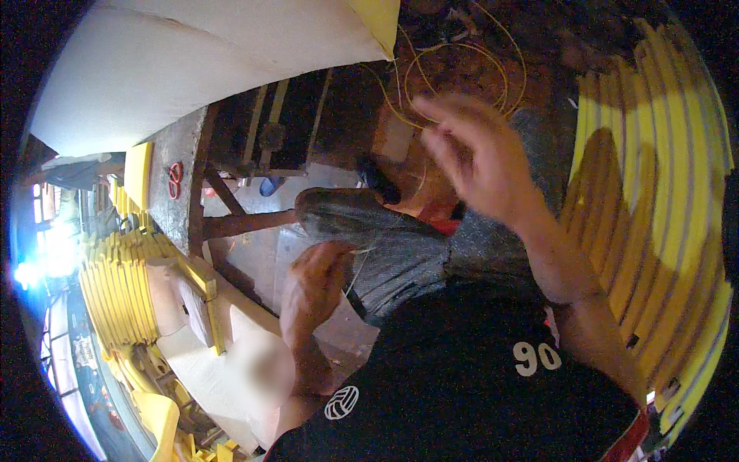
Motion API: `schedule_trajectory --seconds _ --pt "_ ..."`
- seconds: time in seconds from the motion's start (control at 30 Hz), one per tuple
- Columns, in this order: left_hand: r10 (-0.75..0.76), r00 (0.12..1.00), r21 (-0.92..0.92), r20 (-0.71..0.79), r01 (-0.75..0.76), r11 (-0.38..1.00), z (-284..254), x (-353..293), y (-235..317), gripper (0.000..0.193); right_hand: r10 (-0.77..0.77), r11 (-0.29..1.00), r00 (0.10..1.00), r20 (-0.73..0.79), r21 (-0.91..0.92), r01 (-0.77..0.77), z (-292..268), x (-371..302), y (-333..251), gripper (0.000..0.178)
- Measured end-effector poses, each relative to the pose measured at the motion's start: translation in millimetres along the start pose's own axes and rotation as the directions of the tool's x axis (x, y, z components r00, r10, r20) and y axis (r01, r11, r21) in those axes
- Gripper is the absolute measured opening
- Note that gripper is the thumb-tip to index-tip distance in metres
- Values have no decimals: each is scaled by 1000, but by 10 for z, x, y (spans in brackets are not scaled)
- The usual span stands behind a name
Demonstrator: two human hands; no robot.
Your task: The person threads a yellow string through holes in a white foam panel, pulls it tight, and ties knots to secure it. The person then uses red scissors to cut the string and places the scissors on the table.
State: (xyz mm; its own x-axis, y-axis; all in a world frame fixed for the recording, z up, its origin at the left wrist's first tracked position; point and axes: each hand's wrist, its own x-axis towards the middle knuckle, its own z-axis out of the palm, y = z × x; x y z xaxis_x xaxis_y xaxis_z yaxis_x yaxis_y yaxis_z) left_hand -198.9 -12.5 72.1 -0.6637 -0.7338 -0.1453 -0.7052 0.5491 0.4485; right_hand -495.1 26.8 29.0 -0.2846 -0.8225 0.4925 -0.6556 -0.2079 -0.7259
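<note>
the scene is dim and grainy, with harsh blue-white glare (31,273) flaring at the far left. the pale panel (192,69) up top catches softer light, while dark shadows fall across the yellow stack (639,215) at right. motion smears the right hand (481,158); a round patch (260,373) lower left is blurred out. lines bow toward the blackened rim.

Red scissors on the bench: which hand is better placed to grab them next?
Probably the left hand. The red scissors lie on the bench at the person's left, and that hand looks nearer in the picture; the right hand is farther over to the right.
</note>
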Motion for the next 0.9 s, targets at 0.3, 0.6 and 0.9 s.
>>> schedule_trajectory --seconds 0.3,0.6,0.9 --pt "351 859 -76 -373 -405 911 175 598 547 21 177 850 894 411 395 -350 -59 -374 -335 26" --pt "354 863 -75 -361 -405 911 339 971 640 19 168 838 981 95 511 -192 19 -269 -169 15" --pt "-146 753 -614 -641 -389 686 692 1937 456 35 208 878 937 -280 475 -52 152 126 171 15"
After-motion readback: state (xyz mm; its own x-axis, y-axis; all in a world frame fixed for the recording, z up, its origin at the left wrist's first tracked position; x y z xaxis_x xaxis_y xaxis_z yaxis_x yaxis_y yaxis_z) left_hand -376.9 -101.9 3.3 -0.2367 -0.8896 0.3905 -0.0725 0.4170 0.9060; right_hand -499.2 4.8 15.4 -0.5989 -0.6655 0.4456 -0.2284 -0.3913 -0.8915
